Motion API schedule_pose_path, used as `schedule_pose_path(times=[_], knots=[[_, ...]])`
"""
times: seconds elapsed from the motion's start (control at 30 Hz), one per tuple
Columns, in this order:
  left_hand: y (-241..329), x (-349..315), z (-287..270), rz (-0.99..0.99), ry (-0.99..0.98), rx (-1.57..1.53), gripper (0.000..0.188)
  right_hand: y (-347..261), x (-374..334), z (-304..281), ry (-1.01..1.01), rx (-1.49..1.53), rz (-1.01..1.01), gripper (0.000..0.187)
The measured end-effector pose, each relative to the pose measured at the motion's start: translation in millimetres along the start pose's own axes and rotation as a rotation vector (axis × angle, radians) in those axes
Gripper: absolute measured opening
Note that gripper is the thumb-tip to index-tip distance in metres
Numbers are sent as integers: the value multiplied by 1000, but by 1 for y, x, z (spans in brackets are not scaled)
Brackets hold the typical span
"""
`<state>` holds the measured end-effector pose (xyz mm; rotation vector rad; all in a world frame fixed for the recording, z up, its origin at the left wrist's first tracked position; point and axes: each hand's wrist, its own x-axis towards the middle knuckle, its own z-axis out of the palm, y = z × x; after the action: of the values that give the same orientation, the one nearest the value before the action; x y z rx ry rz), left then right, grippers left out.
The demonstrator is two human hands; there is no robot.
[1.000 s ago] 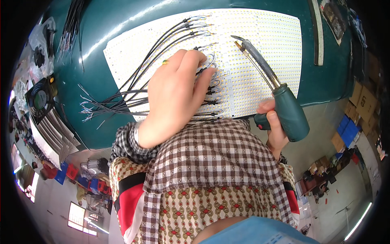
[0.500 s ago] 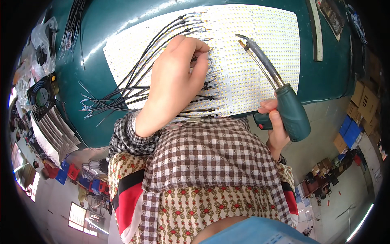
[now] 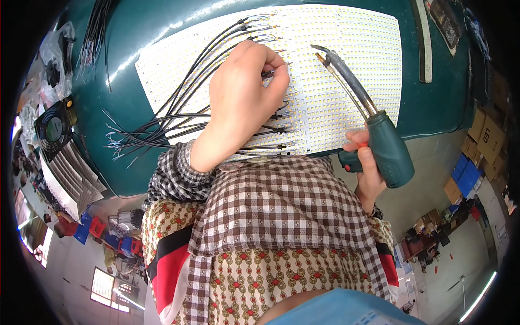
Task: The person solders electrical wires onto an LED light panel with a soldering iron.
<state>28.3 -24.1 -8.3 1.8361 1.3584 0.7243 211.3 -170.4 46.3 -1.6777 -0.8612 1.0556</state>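
Note:
My left hand (image 3: pixel 241 95) is over the white LED panel (image 3: pixel 357 32), thumb and forefinger pinched on a black cable (image 3: pixel 268 74); only a bit of that cable shows between the fingers. Other black cables (image 3: pixel 189 81) with thin stripped wire ends lie in a row across the panel, their ends along its middle strip. A green-handled soldering gun (image 3: pixel 392 149) is in my right hand (image 3: pixel 368 168), fingers wrapped round its grip. Its bent dark tip (image 3: pixel 318 47) and thin brass-coloured feed tube point up and left, over the panel and apart from the cables.
The panel lies on a green table (image 3: pixel 124 168). To the left are a small black fan (image 3: pixel 54 127), a stack of white strips (image 3: pixel 70 181), plastic bags (image 3: pixel 59 59) and a hanging bundle of cables (image 3: pixel 95 38). A long metal bar (image 3: pixel 422 43) lies at the right; cardboard boxes (image 3: pixel 487 141) stand beyond.
My left hand has shifted a little to the right and turned slightly, its fingers still pinched. The right hand and the soldering gun have hardly moved.

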Motion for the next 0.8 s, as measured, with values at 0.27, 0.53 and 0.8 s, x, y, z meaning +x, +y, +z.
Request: schedule_pose_path(times=[0.27,0.53,0.8], knots=[[4,2,-4,-25,-8,29,9,-1,-10,-2,-24,-31,12,30],[9,8,-11,-99,-89,27,10,-2,-13,-2,-91,-32,44,26],[8,11,-12,-46,-111,93,7,4,-20,-6,-51,-84,72,21]])
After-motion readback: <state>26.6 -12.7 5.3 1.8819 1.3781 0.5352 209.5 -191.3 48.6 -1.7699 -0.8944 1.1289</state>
